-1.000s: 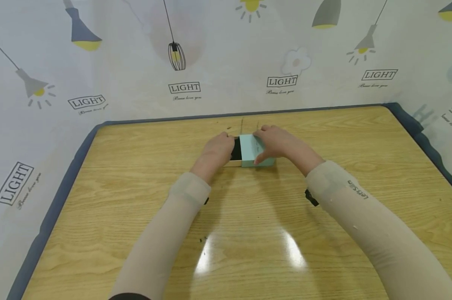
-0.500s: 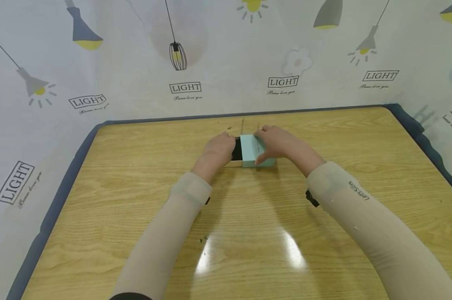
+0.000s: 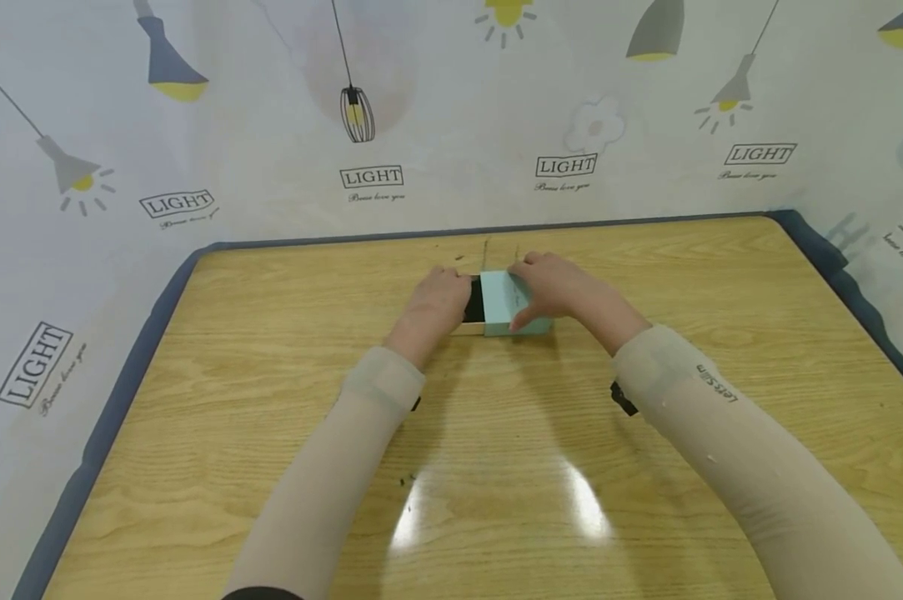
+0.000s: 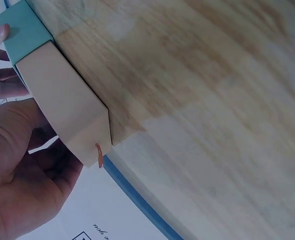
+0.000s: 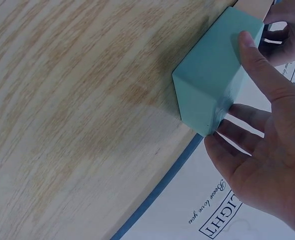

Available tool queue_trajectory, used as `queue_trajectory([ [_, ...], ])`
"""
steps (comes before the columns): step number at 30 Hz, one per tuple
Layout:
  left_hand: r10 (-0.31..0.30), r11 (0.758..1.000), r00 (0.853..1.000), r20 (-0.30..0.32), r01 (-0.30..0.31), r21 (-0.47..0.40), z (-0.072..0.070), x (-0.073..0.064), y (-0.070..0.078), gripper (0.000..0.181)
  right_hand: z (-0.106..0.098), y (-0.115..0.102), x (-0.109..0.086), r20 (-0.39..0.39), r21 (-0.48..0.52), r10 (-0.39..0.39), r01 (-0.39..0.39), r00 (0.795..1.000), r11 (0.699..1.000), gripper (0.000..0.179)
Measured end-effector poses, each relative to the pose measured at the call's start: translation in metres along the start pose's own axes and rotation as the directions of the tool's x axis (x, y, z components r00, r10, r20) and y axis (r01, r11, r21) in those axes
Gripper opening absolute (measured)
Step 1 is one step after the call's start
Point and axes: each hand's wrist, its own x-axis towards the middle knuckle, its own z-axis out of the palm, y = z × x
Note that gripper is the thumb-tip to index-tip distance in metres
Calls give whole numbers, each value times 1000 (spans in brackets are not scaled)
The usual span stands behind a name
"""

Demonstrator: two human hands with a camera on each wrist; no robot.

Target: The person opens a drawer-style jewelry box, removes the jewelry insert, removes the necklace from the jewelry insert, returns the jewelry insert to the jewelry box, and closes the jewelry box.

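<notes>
A small slide-out box lies at the back middle of the table, its teal sleeve on the right. From its left end projects a beige drawer with a black inside and an orange ribbon tab on its end face. My right hand grips the sleeve, thumb on the near side and fingers on the far side. My left hand is bent over the drawer's open top, fingers curled. Its fingertips are hidden behind the drawer wall, and I cannot tell what they hold.
The wooden table has a dark blue border along its back, with a wall covering printed with lamps behind it. A few small dark specks lie on the near part of the table.
</notes>
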Motion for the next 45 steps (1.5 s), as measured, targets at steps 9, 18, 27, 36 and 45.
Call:
queue_trajectory([
  [9,-2,1000,998,-57,2,4,1,-3,-4,62,1,0,1,-11,5,3,-3,1000,1000,98],
  [18,-11,1000,995,-98,10,-5,3,-3,-5,64,1,1,1,-3,-2,10,-10,1000,1000,98],
  [27,4,1000,994,-107,-6,-11,3,-5,-4,68,2,2,1,0,6,14,-14,1000,1000,98],
  [36,-17,997,991,-132,7,-77,2,-7,-5,63,1,1,1,-11,3,8,-8,1000,1000,98],
  [45,-99,981,989,-111,78,-179,4,-6,-12,74,0,0,0,-13,-7,-2,2,1000,1000,98],
])
